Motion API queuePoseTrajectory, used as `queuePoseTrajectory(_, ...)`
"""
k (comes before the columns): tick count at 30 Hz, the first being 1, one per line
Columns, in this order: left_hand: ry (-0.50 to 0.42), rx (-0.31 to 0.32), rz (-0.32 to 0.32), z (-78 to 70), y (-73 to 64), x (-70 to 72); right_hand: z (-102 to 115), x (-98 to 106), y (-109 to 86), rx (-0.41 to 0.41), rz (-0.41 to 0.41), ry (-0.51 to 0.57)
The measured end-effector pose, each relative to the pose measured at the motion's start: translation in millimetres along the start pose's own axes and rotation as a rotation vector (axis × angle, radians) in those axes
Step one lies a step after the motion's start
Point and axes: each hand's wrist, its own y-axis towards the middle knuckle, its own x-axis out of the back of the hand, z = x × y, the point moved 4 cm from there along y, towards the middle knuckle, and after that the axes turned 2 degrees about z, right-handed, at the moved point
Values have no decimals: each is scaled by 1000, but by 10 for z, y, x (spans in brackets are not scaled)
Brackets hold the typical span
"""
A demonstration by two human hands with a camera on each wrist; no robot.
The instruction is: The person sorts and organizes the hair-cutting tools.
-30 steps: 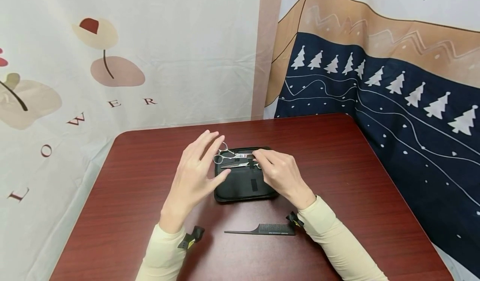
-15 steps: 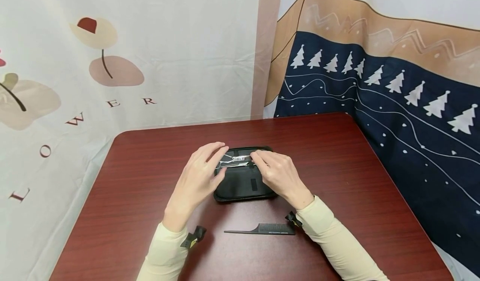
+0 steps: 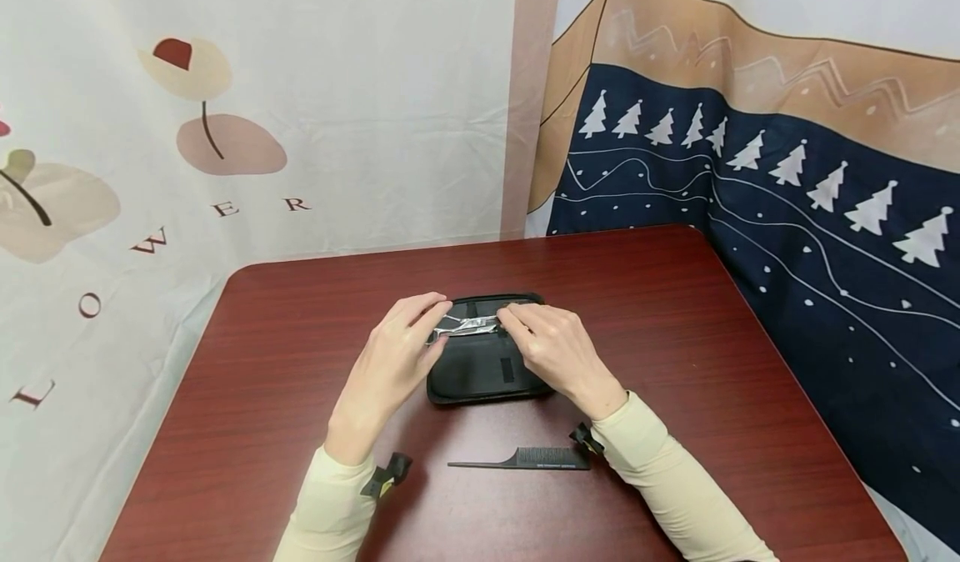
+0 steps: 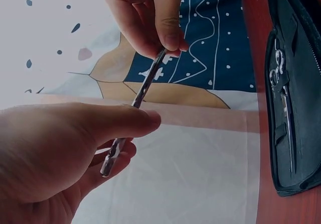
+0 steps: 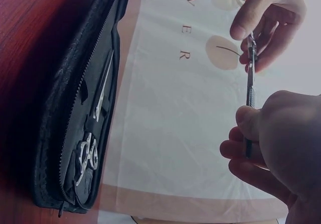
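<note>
A pair of silver thinning scissors [image 3: 477,323], with teeth along a blade in the right wrist view, is held up above a black zip case [image 3: 472,374]. My left hand [image 3: 393,366] pinches the handle end between thumb and fingers. At the other end, my right hand [image 3: 558,349] pinches the blades, whose tips its fingers cover. Seen edge-on in the left wrist view, the scissors [image 4: 145,86] span the gap between both hands. A second pair of scissors [image 5: 103,93] lies inside the open case under a strap.
A black rat-tail comb [image 3: 551,459] lies on the reddish-brown table [image 3: 315,312], nearer me than the case. Printed cloths hang behind the table, a pale one [image 3: 397,112] at left and a navy one [image 3: 645,178] at right.
My left hand has come down and closed in on the scissors' handles, its spread thumb and fingers drawing together. The scissors have dipped and turned edge-on. My right hand keeps its hold.
</note>
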Motion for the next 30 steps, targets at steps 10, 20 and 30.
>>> queuePoseTrajectory(10, 26, 33, 38, 19, -24, -6, -4, 12, 20, 4, 2, 12)
queuePoseTrajectory(20, 50, 52, 64, 13, -15, -31, -22, 23, 34, -3, -29, 65)
queuePoseTrajectory(30, 92, 40, 22, 14, -31, -60, -30, 34, 41, -18, -47, 123)
